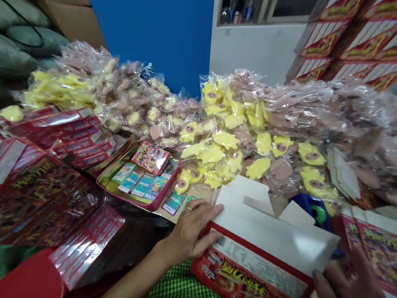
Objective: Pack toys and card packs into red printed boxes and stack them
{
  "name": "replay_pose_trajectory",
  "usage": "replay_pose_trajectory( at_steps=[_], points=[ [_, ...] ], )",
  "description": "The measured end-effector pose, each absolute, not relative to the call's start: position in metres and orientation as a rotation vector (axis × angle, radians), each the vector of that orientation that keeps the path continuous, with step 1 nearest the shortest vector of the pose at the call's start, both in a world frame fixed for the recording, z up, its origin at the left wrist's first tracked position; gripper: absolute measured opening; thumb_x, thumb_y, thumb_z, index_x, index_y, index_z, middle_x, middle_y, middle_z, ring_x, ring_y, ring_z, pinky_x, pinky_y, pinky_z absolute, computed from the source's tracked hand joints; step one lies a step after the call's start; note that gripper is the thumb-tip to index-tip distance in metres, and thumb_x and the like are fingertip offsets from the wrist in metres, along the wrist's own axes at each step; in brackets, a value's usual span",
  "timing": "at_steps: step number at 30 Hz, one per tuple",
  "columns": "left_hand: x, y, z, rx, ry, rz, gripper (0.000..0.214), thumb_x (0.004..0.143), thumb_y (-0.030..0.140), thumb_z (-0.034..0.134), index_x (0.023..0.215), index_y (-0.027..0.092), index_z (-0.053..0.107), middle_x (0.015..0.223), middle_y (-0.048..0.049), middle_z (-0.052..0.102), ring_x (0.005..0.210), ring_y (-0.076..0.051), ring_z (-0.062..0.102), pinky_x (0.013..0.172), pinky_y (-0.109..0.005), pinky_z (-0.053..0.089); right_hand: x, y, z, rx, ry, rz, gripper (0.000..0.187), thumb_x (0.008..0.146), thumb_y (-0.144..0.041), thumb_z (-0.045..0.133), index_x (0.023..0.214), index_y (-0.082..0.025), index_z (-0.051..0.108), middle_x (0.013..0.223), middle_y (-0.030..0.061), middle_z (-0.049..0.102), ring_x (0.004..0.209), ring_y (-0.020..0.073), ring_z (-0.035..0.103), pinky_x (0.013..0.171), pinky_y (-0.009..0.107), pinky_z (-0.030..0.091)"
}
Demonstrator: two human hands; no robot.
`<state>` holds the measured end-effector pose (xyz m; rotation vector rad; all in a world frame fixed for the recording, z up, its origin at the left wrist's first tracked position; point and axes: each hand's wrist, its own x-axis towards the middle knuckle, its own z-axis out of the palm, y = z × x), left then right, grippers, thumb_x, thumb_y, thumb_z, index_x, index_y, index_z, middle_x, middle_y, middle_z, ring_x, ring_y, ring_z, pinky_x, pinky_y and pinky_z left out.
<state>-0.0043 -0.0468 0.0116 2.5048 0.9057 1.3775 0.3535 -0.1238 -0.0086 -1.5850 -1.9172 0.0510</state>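
A red printed cardboard box [253, 279] with white open flaps [271, 225] rests in front of me, tilted toward my lap. My left hand [191, 229], with a ring on one finger, grips the box's left edge with fingers curled round it. My right hand [349, 292] is at the box's lower right corner and is blurred; its fingers look spread against the box side. A blue tape dispenser [309, 207] sits just behind the flaps.
An open pink tin tray [112, 185] holding card packs [151, 158] lies to the left. Heaps of yellow [226, 147] and pink [326, 114] plush toys in clear bags cover the table. Flat red packages [42, 191] lie left; red cartons [361, 38] are stacked at the back right.
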Motion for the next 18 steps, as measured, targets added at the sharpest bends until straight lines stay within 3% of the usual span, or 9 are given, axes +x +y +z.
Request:
replay_pose_trajectory(
  at_steps=[3, 5, 8, 10, 12, 14, 16, 18],
  points=[
    [-0.007, -0.048, 0.012, 2.613, 0.961, 1.206, 0.082, 0.097, 0.052, 0.063, 0.161, 0.014, 0.028, 0.119, -0.0159, 0.063, 0.11, -0.029, 0.061, 0.099, -0.048, 0.053, 0.332, -0.133, 0.009, -1.568, -2.074, 0.03, 0.066, 0.105, -0.037, 0.047, 0.165, -0.024, 0.025, 0.126, 0.0153, 0.064, 0.09, 0.031, 0.071, 0.068, 0.04, 0.063],
    [-0.009, -0.052, 0.009, 2.635, 1.021, 1.174, 0.081, 0.095, 0.053, 0.066, 0.16, 0.016, 0.033, 0.123, -0.0162, 0.056, 0.116, -0.03, 0.057, 0.101, -0.05, 0.052, 0.318, -0.137, 0.021, -1.573, -2.155, 0.043, 0.067, 0.106, -0.035, 0.046, 0.167, -0.023, 0.021, 0.129, 0.0174, 0.06, 0.095, 0.0303, 0.071, 0.07, 0.039, 0.063],
    [-0.01, -0.059, 0.002, 2.586, 1.078, 1.202, 0.063, 0.093, 0.049, 0.07, 0.145, 0.018, 0.054, 0.143, -0.0204, 0.041, 0.131, -0.034, 0.049, 0.102, -0.05, 0.053, 0.303, -0.137, 0.031, -1.586, -2.155, -0.015, 0.056, 0.106, -0.037, 0.044, 0.159, -0.02, 0.038, 0.145, 0.0216, 0.047, 0.124, 0.0385, 0.06, 0.084, 0.047, 0.062],
    [-0.009, -0.061, 0.0, 2.531, 1.071, 1.257, 0.042, 0.093, 0.045, 0.07, 0.124, 0.017, 0.066, 0.154, -0.0211, 0.032, 0.136, -0.036, 0.046, 0.1, -0.047, 0.055, 0.299, -0.137, 0.036, -1.563, -2.141, 0.018, 0.041, 0.105, -0.037, 0.045, 0.14, -0.019, 0.058, 0.161, 0.0199, 0.033, 0.135, 0.041, 0.051, 0.091, 0.05, 0.06],
    [-0.006, -0.062, 0.001, 2.485, 1.038, 1.299, 0.018, 0.098, 0.034, 0.064, 0.098, 0.016, 0.07, 0.157, -0.0185, 0.035, 0.134, -0.034, 0.049, 0.1, -0.046, 0.054, 0.297, -0.137, 0.04, -1.531, -2.172, 0.104, 0.028, 0.105, -0.036, 0.047, 0.112, -0.02, 0.069, 0.168, 0.0136, 0.025, 0.137, 0.0396, 0.051, 0.095, 0.049, 0.058],
    [-0.001, -0.063, 0.002, 2.399, 1.049, 1.328, 0.021, 0.1, 0.022, 0.056, 0.084, 0.017, 0.068, 0.155, -0.015, 0.041, 0.132, -0.031, 0.052, 0.102, -0.046, 0.053, 0.297, -0.138, 0.042, -1.509, -2.22, 0.182, 0.028, 0.105, -0.036, 0.047, 0.094, -0.022, 0.069, 0.17, 0.0077, 0.024, 0.136, 0.0376, 0.052, 0.1, 0.049, 0.056],
    [0.005, -0.065, 0.004, 2.208, 1.133, 1.365, 0.017, 0.1, 0.021, 0.053, 0.099, 0.019, 0.07, 0.158, -0.0142, 0.04, 0.135, -0.03, 0.051, 0.104, -0.046, 0.052, 0.297, -0.139, 0.041, -1.512, -2.2, 0.164, 0.026, 0.105, -0.037, 0.047, 0.105, -0.022, 0.069, 0.171, 0.0073, 0.02, 0.143, 0.0398, 0.045, 0.109, 0.056, 0.049],
    [0.009, -0.066, 0.004, 1.991, 1.179, 1.384, 0.04, 0.1, 0.028, 0.053, 0.14, 0.023, 0.055, 0.164, -0.0159, 0.033, 0.144, -0.031, 0.045, 0.109, -0.048, 0.05, 0.298, -0.14, 0.036, -1.557, -2.106, 0.106, 0.044, 0.105, -0.04, 0.048, 0.144, -0.022, 0.054, 0.173, 0.0111, 0.011, 0.152, 0.0434, 0.027, 0.118, 0.065, 0.036]
  ],
)
